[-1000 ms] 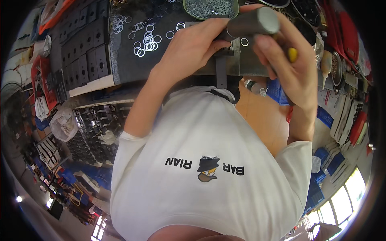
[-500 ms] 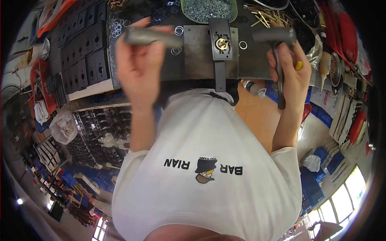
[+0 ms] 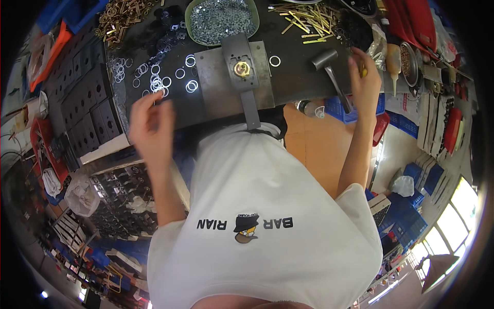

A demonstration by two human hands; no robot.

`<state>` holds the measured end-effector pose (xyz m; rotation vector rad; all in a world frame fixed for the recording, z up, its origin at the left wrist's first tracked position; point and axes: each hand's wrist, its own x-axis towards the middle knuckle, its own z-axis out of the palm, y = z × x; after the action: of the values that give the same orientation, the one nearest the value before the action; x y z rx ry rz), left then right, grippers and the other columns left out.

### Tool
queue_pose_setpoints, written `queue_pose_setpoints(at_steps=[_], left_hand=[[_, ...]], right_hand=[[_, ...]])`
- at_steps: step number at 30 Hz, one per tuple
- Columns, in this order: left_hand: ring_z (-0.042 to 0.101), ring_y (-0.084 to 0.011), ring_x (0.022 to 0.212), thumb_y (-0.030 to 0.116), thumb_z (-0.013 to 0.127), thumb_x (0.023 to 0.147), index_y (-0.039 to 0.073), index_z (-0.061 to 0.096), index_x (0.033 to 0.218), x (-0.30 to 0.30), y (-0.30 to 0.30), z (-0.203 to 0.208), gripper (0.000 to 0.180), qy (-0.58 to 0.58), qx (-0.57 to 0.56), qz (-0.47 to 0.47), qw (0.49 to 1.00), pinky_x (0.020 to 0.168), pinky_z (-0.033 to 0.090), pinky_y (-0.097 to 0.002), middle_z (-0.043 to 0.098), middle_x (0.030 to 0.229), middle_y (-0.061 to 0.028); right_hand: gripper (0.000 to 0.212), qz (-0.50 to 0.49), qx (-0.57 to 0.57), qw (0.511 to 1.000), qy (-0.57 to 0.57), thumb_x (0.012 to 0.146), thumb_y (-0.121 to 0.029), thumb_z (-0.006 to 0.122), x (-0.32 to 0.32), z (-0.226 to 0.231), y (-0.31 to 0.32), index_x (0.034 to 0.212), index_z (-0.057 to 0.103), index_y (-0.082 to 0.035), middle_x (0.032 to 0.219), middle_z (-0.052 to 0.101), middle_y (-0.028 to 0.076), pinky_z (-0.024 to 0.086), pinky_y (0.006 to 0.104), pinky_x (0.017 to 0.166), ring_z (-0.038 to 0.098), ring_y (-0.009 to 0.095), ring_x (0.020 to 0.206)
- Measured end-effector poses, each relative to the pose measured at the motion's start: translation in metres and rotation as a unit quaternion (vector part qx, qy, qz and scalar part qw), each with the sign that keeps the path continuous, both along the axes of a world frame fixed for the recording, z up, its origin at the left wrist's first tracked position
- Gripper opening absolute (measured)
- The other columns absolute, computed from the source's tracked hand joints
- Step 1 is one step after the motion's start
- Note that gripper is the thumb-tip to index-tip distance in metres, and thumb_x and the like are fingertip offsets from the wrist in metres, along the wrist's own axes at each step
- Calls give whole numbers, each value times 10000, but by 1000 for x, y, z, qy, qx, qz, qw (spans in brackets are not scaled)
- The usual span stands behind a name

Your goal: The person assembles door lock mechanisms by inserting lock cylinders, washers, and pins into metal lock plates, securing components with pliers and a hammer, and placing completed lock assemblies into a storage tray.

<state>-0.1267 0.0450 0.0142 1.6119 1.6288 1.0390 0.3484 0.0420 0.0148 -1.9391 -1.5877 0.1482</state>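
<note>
My left hand is slightly blurred, its thumb and forefinger apart beside several thin silvery rings. At the right, my right hand has curled fingers around a small yellow piece, mostly hidden. Just left of that hand, a dark metal hammer lies on the bench, its handle reaching over the front edge. Between my hands, a dark lock plate rests on a flat steel plate. A gold-coloured round part sits in its opening, and a narrow bar extends toward me.
Behind the steel plate stands a green tub of small metal parts. Gold-coloured strips lie at the far right, brassy pieces at the far left. Dark plates are stacked left. A bottle stands right.
The grey cylindrical thing has left my left hand, which has moved down and left to the rings. My right hand has let go of the hammer. The view has shifted.
</note>
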Motion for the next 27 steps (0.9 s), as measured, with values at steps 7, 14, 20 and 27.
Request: queue_pose_setpoints(at_steps=[7, 14, 20, 27], left_hand=[[737, -145, 690, 79, 940, 818, 164, 329, 1684, 108, 40, 12, 1064, -217, -218, -218, 926, 591, 603, -292, 591, 1552, -225], [695, -93, 595, 98, 989, 790, 40, 395, 1556, 112, 25, 29, 972, -207, -135, -110, 963, 481, 516, -230, 775, 1044, -179], [675, -83, 582, 66, 951, 830, 15, 362, 1522, 104, 21, 34, 910, -326, -196, -73, 922, 446, 471, -225, 791, 1014, -153], [655, -59, 593, 43, 932, 849, 22, 348, 1514, 94, 20, 26, 885, -413, -171, -93, 890, 450, 434, -211, 799, 1036, -150]], right_hand=[[246, -13, -3, 987, -163, 1027, -242, 727, 23, -33, 65, 1212, 760, -84, 1177, 734, 173, 576, 494, 885, 725, 423, 1047], [255, -27, -71, 987, -140, 1029, -294, 731, 35, -27, 77, 1159, 778, -80, 1097, 771, 197, 571, 484, 889, 736, 420, 1047], [279, -24, -21, 989, -146, 1059, -288, 705, 57, -24, 80, 1240, 787, -92, 1133, 795, 184, 568, 429, 917, 756, 377, 1074], [285, -54, -97, 994, 15, 1034, -234, 743, 73, -9, 82, 1255, 780, -58, 1041, 787, 99, 531, 332, 938, 721, 212, 1003]])
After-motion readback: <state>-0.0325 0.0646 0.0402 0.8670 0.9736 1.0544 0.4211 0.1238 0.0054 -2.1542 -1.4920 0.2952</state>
